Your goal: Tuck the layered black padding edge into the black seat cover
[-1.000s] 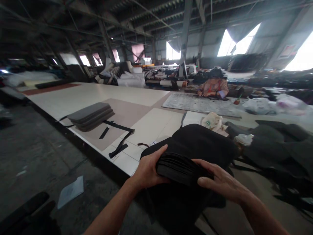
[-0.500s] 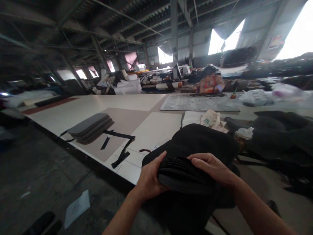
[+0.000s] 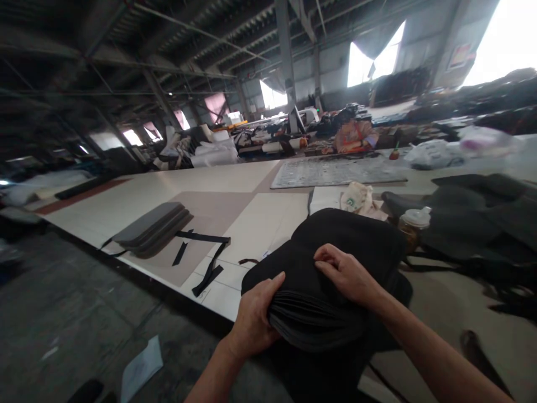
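Head view: the person stands at the near edge of a long pale table (image 3: 138, 190) with a thick stack of black fabric pieces (image 3: 335, 268) lying at that edge. The left hand (image 3: 254, 316) clamps the stack's near corner, thumb on top and fingers curled under the fanned layer edges, so it is closed on the stack. A second ago the right hand (image 3: 346, 274) gripped the near right edge of the same stack, and half a second ago it lay over the top of that edge. Now it has slid further onto the upper face, its fingers (image 3: 325, 258) bent and pinching at the topmost layer near the middle; whether a single ply is caught between them cannot be told. The left hand has kept its grip throughout, and the stack has not shifted on the table. Judged from this, the work has gone from squaring the pile to picking at its top piece.

Well apart to the left lies a stack of grey pads (image 3: 151, 226) with loose black straps (image 3: 207, 263) beside it. A lidded cup (image 3: 413, 221) stands just right of the black stack. Across the table another person (image 3: 354, 134) sits at work.
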`<state>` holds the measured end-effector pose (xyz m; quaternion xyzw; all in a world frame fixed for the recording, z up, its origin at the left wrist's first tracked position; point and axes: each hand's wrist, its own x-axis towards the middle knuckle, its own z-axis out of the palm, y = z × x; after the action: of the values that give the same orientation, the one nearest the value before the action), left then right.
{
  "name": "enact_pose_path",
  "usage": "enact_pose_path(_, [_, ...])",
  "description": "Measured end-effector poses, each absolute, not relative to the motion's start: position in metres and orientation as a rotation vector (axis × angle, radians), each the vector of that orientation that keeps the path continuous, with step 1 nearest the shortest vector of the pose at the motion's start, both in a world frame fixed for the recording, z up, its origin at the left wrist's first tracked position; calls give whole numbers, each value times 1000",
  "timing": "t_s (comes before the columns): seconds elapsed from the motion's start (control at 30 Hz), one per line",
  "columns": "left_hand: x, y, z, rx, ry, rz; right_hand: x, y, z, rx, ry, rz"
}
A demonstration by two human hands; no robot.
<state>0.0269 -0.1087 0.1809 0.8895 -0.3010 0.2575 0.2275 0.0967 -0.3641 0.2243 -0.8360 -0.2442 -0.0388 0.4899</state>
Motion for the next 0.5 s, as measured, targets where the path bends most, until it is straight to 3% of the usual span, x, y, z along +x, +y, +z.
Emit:
enact_pose_path(0.2, [26, -112, 185, 2428, -884, 700, 88, -368, 224, -1896, -889, -72])
enact_pose_path(0.37, [24, -113, 189, 2425, -833, 637, 67, -382, 241, -1884, -848, 341])
enact_pose_path(0.5, [25, -113, 190, 2419, -867, 685, 66, -388, 240, -1771, -843, 464])
